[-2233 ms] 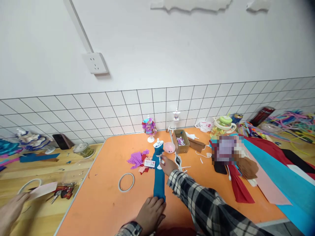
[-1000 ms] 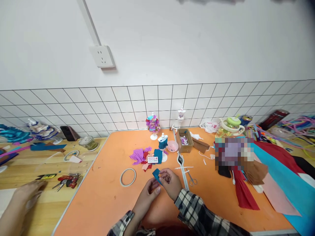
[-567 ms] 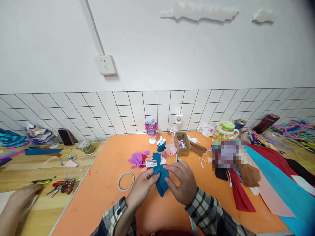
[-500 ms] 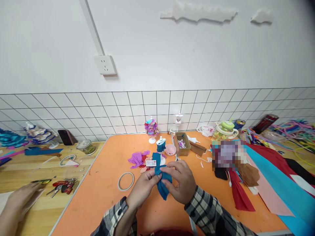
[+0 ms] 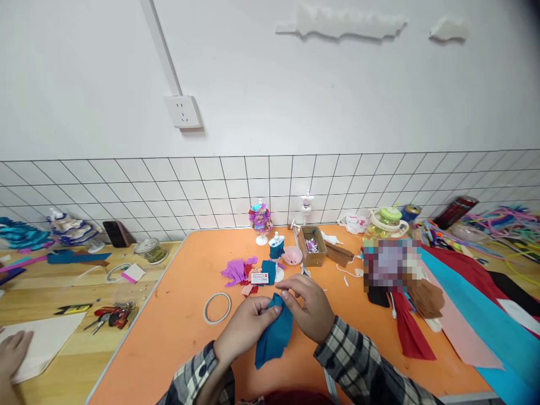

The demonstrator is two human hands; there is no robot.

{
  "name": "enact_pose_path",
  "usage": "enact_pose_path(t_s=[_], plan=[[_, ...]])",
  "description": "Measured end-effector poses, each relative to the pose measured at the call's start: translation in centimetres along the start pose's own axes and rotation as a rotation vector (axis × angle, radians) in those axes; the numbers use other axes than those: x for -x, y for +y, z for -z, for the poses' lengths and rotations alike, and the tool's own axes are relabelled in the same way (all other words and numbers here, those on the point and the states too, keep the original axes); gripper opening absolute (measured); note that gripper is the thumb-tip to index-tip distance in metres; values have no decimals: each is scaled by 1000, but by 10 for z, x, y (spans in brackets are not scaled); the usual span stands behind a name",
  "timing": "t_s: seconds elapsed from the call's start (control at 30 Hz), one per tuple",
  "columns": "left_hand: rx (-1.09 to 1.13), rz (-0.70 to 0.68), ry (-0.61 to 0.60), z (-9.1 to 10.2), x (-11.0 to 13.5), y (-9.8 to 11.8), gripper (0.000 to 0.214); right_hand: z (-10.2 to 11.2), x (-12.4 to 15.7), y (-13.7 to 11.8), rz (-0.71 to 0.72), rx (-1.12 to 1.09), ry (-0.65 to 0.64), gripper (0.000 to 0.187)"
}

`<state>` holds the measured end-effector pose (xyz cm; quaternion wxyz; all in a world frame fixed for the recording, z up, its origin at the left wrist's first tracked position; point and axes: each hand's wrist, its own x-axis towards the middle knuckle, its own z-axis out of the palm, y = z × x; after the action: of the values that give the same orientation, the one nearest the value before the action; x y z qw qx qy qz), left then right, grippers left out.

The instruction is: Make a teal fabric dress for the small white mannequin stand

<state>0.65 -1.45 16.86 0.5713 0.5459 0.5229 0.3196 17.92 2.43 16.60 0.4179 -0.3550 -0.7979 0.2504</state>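
Note:
Both my hands hold a piece of teal cloth (image 5: 275,337) above the orange table (image 5: 181,337). My left hand (image 5: 247,323) pinches its upper left edge. My right hand (image 5: 307,306) grips the top right corner, fingers curled. The cloth hangs down between my wrists. Just beyond my hands stands a small white mannequin (image 5: 276,250) wrapped in teal cloth, with purple and red cloth scraps (image 5: 236,273) and a small white label card (image 5: 260,278) beside it.
A tape ring (image 5: 217,307) lies left of my hands. A pink bowl (image 5: 292,255), a cardboard box (image 5: 313,245) and a dressed doll (image 5: 260,219) stand further back. Coloured felt sheets (image 5: 464,309) cover the right side. Another person's hand (image 5: 12,351) rests on paper on the wooden table at left.
The long teal strip was lifted off the table and gathered between my hands; it now hangs lower and more spread out. The other person's hand moved back onto a paper sheet.

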Motion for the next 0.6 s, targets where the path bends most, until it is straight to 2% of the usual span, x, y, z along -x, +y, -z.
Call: enact_pose_path(t_s=[0.1,0.3,0.47,0.6], plan=[[-10,11,9,0,-2,-2,43,-1,2,-5,-31,-25,20,29],[-197,-4,74,-2,-2,0,44,-10,6,-2,-184,10,35,9],[-371,-95,234,2,4,0,29,-6,3,8,-270,-73,-71,17],[-338,-118,220,3,3,1,31,2,-3,10,-280,-115,-177,26]])
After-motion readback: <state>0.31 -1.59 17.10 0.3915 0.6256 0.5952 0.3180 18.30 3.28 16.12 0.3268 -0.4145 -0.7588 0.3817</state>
